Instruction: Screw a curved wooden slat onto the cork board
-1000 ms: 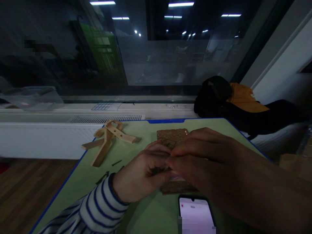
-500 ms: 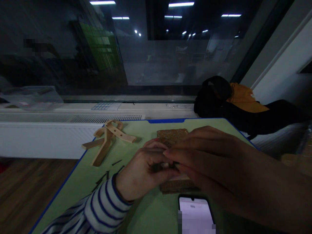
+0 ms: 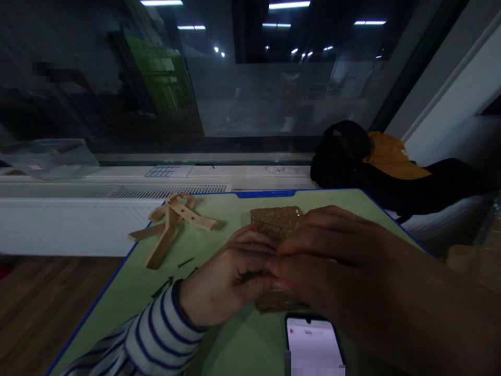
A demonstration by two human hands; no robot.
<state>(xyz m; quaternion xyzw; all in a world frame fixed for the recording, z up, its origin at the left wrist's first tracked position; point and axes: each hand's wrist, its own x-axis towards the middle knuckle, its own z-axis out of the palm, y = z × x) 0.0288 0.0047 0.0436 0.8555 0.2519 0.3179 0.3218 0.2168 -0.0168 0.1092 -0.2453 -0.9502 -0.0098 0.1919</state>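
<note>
My left hand (image 3: 230, 277), in a striped sleeve, has its fingers curled and its thumb pressed in. My right hand (image 3: 329, 256) reaches in from the right with its fingertips pinched together. The two hands meet, and their fingers hide whatever lies between them. Beneath them is a brown, rough-grained slab (image 3: 276, 214) that shows at its far and near ends. Left of my left hand lie several dark screws or nails, among them a single one (image 3: 186, 262) and a small group (image 3: 162, 288) beside the sleeve.
Curved wooden pieces with holes (image 3: 191, 214) lie at the table's far left corner. A lit phone (image 3: 313, 342) is close to my right hand. A black bag (image 3: 340, 156) and an orange cap (image 3: 395, 156) rest on the sill, and a clear plastic box (image 3: 50, 156) stands at left.
My right fingertips have closed in against my left hand, covering the gap where a small pale piece showed between the fingers. The slab and the wooden pieces stay put.
</note>
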